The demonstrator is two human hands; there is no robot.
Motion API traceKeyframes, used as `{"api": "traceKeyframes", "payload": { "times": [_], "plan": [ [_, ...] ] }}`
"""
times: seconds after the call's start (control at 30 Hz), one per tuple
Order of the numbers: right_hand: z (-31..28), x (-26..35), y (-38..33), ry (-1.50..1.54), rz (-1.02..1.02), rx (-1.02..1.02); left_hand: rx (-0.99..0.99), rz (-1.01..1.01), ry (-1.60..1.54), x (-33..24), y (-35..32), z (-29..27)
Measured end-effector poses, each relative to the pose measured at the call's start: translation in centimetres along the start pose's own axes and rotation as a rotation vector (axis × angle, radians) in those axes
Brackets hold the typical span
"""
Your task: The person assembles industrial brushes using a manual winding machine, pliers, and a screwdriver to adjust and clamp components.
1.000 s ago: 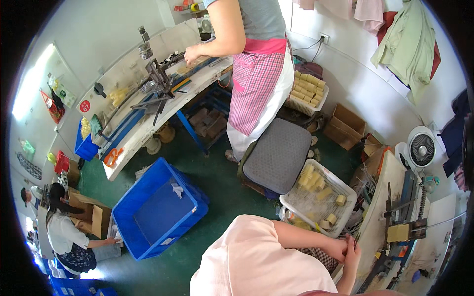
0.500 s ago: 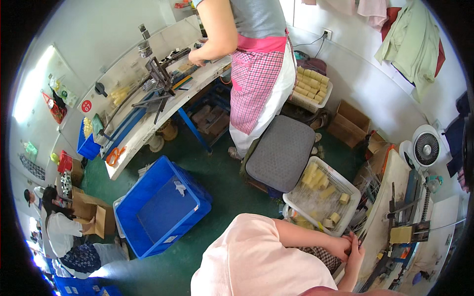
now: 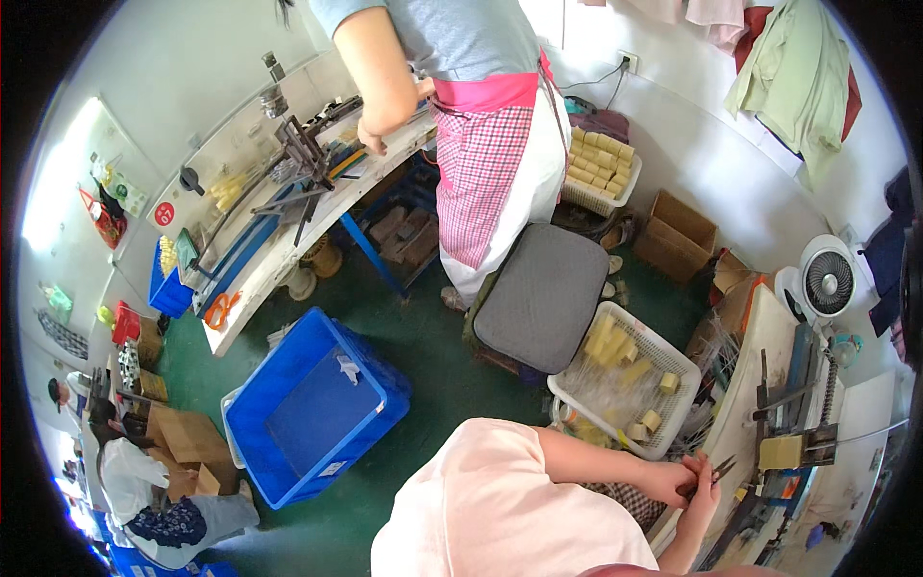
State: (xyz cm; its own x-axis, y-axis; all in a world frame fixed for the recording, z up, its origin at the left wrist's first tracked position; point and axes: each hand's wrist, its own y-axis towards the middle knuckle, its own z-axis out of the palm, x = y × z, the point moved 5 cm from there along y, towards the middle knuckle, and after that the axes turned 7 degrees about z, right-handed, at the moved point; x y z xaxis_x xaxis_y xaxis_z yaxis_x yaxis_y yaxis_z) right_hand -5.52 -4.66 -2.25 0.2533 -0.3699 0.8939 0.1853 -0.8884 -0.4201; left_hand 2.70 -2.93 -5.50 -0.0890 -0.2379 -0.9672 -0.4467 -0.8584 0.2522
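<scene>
At the lower right, my two hands meet in front of my body, beside the right-hand bench. My right hand [image 3: 706,488] is closed round small dark scissors [image 3: 725,467], whose pointed blades stick out towards the bench. My left hand [image 3: 670,484] is curled against the right one; whatever is between its fingers is hidden. Just beyond my left forearm stands a white plastic basket [image 3: 694,377] with yellowish blocks [image 3: 623,348] and clear thin strips in it.
A grey-topped stool [image 3: 541,300] stands beyond the basket. On the right bench [image 3: 735,404] is a metal fixture with a yellowish block [image 3: 781,453]; a fan [image 3: 829,283] stands behind. A blue crate [image 3: 394,389] is on the floor at left. A co-worker [image 3: 486,154] stands at the far bench.
The scissors' blades now show beyond my hands, which have shifted slightly towards the bench. The co-worker has leaned left with one hand lower. The person at far left has bent over a carton.
</scene>
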Motion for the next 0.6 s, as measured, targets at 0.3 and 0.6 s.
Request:
{"api": "traceKeyframes", "payload": {
  "times": [0.3,0.6],
  "plan": [
    [-5.0,5.0,2.4,-0.168,-0.298,-0.156,-0.226,-0.027,-0.065,1.2,3.4,-1.3],
    [-19.6,18.1,0.7,0.041,-0.697,-0.814,-0.377,0.41,-0.052,-1.9,13.6,-0.9]
  ]
}}
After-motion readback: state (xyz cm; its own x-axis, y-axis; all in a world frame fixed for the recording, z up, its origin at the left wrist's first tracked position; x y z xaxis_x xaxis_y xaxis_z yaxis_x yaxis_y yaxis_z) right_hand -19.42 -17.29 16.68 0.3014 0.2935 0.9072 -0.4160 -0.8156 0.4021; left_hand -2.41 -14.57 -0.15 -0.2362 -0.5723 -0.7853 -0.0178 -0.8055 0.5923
